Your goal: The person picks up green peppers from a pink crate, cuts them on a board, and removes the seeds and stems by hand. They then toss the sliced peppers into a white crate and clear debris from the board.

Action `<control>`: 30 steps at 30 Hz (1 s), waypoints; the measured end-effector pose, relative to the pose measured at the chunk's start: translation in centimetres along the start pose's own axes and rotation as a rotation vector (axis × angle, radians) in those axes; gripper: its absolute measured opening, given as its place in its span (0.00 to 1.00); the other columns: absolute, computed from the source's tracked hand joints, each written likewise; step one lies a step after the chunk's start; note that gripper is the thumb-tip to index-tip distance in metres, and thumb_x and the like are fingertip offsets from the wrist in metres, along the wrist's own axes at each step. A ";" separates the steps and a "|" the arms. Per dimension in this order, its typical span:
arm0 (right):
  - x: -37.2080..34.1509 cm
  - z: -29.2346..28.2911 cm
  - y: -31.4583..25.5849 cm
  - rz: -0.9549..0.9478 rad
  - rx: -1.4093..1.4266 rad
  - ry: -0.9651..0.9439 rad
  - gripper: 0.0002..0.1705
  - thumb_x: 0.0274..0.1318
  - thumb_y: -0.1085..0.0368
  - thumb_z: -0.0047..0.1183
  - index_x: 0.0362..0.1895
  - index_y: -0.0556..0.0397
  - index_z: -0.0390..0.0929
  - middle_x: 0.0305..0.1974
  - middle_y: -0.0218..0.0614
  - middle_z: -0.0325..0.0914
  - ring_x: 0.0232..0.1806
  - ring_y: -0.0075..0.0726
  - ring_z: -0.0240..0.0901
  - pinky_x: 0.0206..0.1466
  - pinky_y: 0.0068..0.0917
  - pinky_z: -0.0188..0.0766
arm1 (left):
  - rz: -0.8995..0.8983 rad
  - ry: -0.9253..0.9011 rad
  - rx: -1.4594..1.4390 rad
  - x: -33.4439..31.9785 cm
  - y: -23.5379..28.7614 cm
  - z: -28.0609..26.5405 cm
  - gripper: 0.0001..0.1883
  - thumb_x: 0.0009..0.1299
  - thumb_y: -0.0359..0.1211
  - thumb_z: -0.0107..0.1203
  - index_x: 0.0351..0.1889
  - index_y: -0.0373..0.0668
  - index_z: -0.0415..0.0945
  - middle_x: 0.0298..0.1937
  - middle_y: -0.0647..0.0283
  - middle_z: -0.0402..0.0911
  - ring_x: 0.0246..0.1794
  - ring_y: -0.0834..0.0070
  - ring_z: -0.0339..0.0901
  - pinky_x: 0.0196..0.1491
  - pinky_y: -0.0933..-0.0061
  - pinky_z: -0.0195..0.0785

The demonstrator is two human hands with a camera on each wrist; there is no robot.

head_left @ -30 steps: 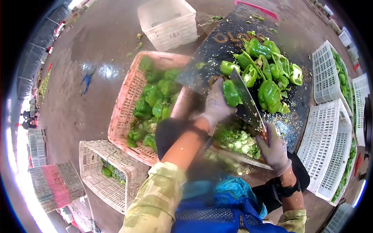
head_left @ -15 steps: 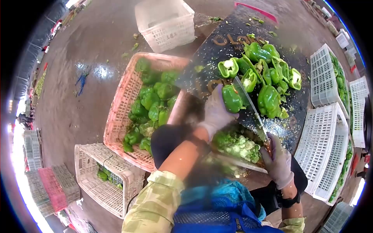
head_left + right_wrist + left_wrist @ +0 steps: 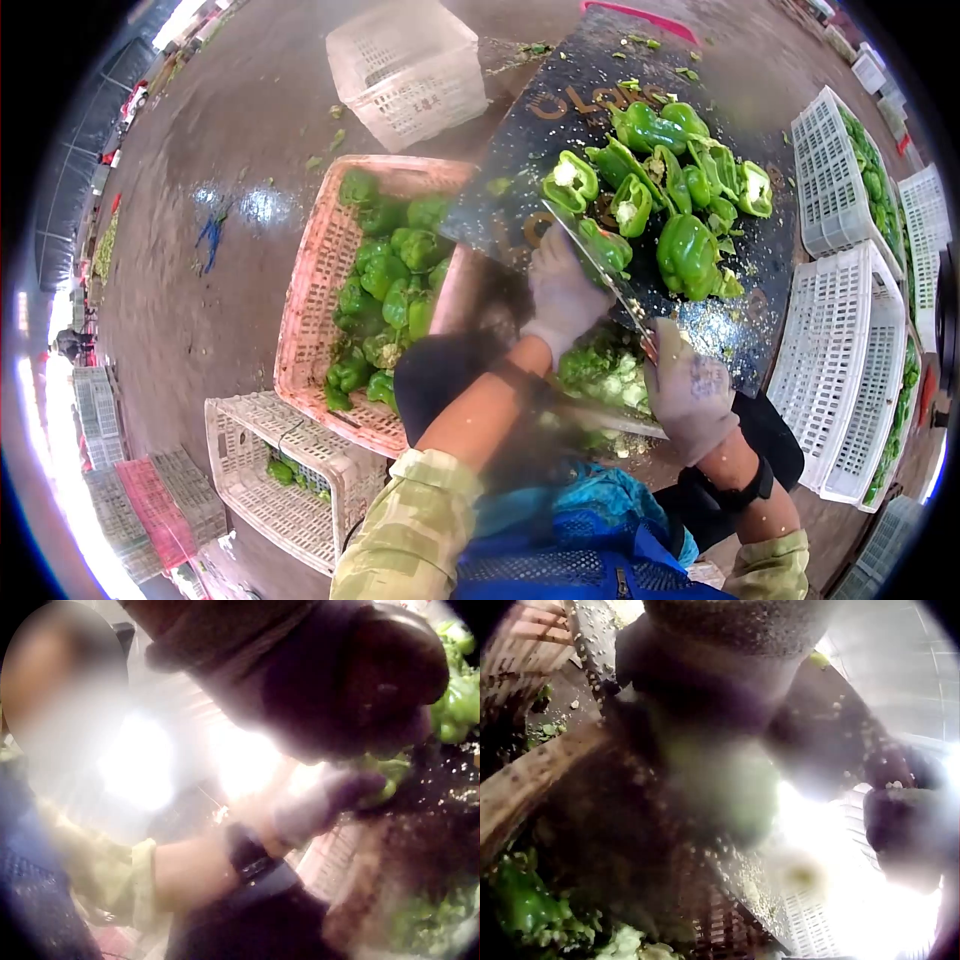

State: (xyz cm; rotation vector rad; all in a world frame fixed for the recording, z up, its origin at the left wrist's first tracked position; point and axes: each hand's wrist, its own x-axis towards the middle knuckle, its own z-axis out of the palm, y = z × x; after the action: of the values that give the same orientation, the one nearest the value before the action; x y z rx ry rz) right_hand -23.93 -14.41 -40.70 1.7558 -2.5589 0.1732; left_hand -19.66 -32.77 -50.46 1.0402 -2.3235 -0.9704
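Observation:
My gloved left hand grips a green bell pepper at the near left edge of the dark board. In my gloved right hand is a knife, its fingers curled round the handle. The long knife blade slants up and left, overlapping the pepper in the head view. Cut green peppers lie piled beyond it, one half with its pale core showing. The left wrist view has the held pepper as a blur, and the right wrist view shows it at the left fingers.
A pink crate of whole green peppers stands to the left. Pale cores and scraps lie below the board's near edge. White crates line the right, another white crate stands at the far left, and one lies tipped nearby.
The knife and right hand have moved left, and the blade now crosses over the held pepper. A pepper half beyond the blade has turned its cut side into view since the first frame.

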 end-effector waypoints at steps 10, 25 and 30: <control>-3.3 -2.9 0.5 0.205 0.239 -0.195 0.18 0.54 0.62 0.51 0.45 0.56 0.63 0.21 0.47 0.75 0.24 0.52 0.75 0.28 0.44 0.70 | 0.098 -0.211 0.216 -3.6 3.2 -2.1 0.52 0.42 0.38 0.70 0.64 0.36 0.49 0.57 0.46 0.61 0.58 0.48 0.59 0.61 0.52 0.51; -1.7 5.7 4.1 0.376 0.687 -0.202 0.19 0.55 0.60 0.49 0.48 0.53 0.62 0.31 0.54 0.77 0.34 0.62 0.74 0.36 0.50 0.69 | 0.122 -0.412 -0.092 -2.6 1.4 -3.6 0.54 0.44 0.30 0.68 0.67 0.31 0.44 0.60 0.45 0.59 0.64 0.54 0.58 0.66 0.64 0.54; -3.7 0.6 4.2 0.459 0.678 -0.215 0.23 0.56 0.60 0.50 0.54 0.53 0.62 0.32 0.51 0.78 0.34 0.60 0.75 0.37 0.48 0.69 | 0.096 -0.433 -0.220 -2.9 -0.1 -3.6 0.55 0.44 0.28 0.70 0.68 0.37 0.43 0.59 0.49 0.60 0.62 0.59 0.61 0.64 0.67 0.57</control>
State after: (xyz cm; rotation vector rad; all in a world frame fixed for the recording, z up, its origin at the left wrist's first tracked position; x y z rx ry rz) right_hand -26.45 -9.54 -41.94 1.3128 -3.2896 1.0190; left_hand -15.58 -32.10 -48.33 0.6732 -2.4931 -1.4933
